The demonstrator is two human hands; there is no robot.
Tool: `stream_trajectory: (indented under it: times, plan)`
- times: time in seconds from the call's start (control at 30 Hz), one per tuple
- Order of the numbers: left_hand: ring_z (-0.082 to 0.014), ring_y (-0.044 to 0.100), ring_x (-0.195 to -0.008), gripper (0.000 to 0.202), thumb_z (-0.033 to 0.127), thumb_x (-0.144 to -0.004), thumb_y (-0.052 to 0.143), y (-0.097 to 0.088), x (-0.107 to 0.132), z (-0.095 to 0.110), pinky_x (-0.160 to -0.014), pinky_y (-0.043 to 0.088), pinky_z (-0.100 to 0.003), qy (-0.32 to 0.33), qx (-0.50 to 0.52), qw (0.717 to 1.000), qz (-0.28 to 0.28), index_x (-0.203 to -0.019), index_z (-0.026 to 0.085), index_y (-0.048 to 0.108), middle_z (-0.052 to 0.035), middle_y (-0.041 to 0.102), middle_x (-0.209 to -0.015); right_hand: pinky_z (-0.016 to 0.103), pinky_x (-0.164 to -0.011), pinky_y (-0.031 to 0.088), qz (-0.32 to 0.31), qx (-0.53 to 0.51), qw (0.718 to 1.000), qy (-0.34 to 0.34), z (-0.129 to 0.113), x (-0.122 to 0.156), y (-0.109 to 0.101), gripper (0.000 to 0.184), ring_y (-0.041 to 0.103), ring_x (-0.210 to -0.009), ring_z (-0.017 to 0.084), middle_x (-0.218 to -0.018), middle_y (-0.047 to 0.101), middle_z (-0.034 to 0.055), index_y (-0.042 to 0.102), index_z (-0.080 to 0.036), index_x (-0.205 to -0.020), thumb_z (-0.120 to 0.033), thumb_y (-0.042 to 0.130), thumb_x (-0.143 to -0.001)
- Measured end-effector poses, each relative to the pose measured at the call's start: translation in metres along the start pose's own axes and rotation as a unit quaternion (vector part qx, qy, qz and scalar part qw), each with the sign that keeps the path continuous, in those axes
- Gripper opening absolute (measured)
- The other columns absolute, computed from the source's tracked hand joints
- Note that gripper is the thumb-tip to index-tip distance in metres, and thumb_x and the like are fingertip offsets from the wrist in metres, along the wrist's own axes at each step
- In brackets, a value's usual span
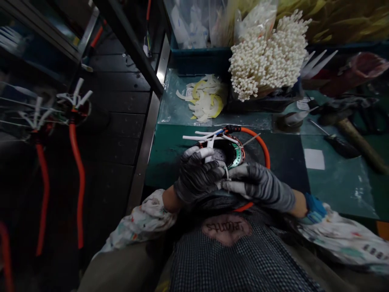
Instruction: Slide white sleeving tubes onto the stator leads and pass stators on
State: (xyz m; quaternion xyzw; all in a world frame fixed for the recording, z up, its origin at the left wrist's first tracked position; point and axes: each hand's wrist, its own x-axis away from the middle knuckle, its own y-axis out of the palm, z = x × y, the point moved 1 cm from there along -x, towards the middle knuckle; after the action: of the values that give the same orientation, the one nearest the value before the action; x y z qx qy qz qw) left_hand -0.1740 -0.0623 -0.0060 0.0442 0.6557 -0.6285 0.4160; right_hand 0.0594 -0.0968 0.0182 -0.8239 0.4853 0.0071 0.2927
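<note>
In front of my body, a ring-shaped motor stator (237,156) with copper windings and a green-and-silver strip inside its rim rests at the bench edge. White-sleeved leads (197,137) stick out from its far left side, where a thick orange cable (261,146) joins and curves round to the right. My left hand (197,174), in a grey striped glove, is closed on the near left rim. My right hand (258,182), gloved alike, pinches near a thin white cable tie (227,173) at the near rim. Another tie's tail (252,139) points up from the far right rim. The fingertips partly hide the near windings.
A large bundle of white cable ties (267,56) stands in a bin behind. White and yellow strips (205,99) lie on plastic left of it. At right are a screwdriver (342,144), a hammer (361,142) and a white paper square (314,159). More orange-cabled stators (80,111) stand at left.
</note>
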Motion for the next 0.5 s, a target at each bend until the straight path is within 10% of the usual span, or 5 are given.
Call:
stream_trajectory:
  times: [0.17, 0.37, 0.5]
  plan:
    - [-0.0233, 0.061, -0.119, 0.014, 0.047, -0.096, 0.075, 0.000, -0.004, 0.002, -0.119, 0.035, -0.042, -0.003, -0.012, 1.000, 0.023, -0.097, 0.033, 0.074, 0.0053, 0.081, -0.105, 0.037, -0.084, 0.069, 0.032, -0.033, 0.997, 0.068, -0.005, 0.007, 0.004, 0.023, 0.081, -0.097, 0.023, -0.108, 0.084, 0.0054, 0.081, -0.031, -0.121, -0.031, 0.066, -0.103]
    - [-0.0203, 0.062, -0.119, 0.014, 0.046, -0.097, 0.077, -0.001, -0.007, 0.005, -0.120, 0.033, -0.039, -0.013, 0.000, 1.000, 0.024, -0.095, 0.032, 0.074, 0.0068, 0.081, -0.103, 0.031, -0.070, 0.067, 0.226, -0.170, 0.944, 0.170, -0.009, -0.006, 0.003, 0.027, 0.076, -0.072, 0.017, -0.088, 0.078, 0.0015, 0.075, -0.029, -0.118, -0.051, 0.067, -0.105]
    - [-0.0226, 0.062, -0.119, 0.018, 0.049, -0.097, 0.075, -0.001, -0.007, 0.005, -0.119, 0.035, -0.041, -0.008, -0.012, 1.000, 0.020, -0.102, 0.032, 0.078, 0.0033, 0.080, -0.109, 0.036, -0.079, 0.069, 0.088, -0.200, 0.953, 0.211, -0.015, -0.019, -0.009, 0.041, 0.079, -0.082, 0.021, -0.086, 0.081, 0.0048, 0.083, -0.024, -0.107, -0.062, 0.066, -0.103]
